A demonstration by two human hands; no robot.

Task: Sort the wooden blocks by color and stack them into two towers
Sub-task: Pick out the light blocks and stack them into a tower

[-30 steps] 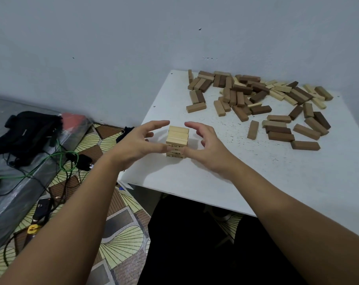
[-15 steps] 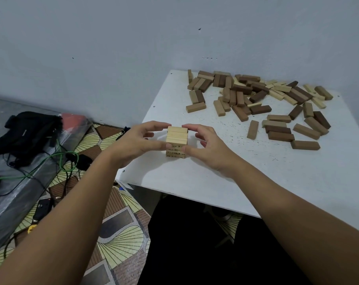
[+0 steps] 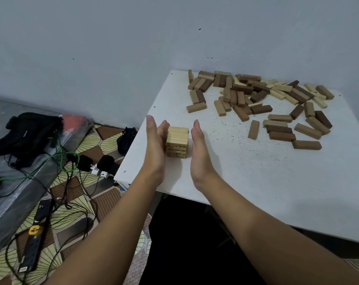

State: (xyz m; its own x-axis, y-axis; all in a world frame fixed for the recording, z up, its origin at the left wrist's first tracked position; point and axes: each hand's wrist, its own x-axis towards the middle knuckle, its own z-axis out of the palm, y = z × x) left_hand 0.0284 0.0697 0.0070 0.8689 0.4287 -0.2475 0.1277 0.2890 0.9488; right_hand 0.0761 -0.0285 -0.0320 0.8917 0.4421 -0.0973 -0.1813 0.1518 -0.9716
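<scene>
the light tower (image 3: 177, 144) stood upright near the worktop (image 3: 277, 177) edge at about 8 o'clock from the table's middle, squarely between both hands. the left hand (image 3: 155, 147) lay flat against its 9 o'clock face, fingers straight, its grip wide open and clasping nothing; the right hand (image 3: 200, 149) stood just beside the 3 o'clock face, fingers likewise straight, contact not certain. the loose blocks (image 3: 256, 99), light and dark mixed, lay scattered toward 1 o'clock, well apart, nearer the right hand. nothing stood between. a black bag (image 3: 28, 132) and cables (image 3: 57, 161) lay on the floor at 9 o'clock.
</scene>
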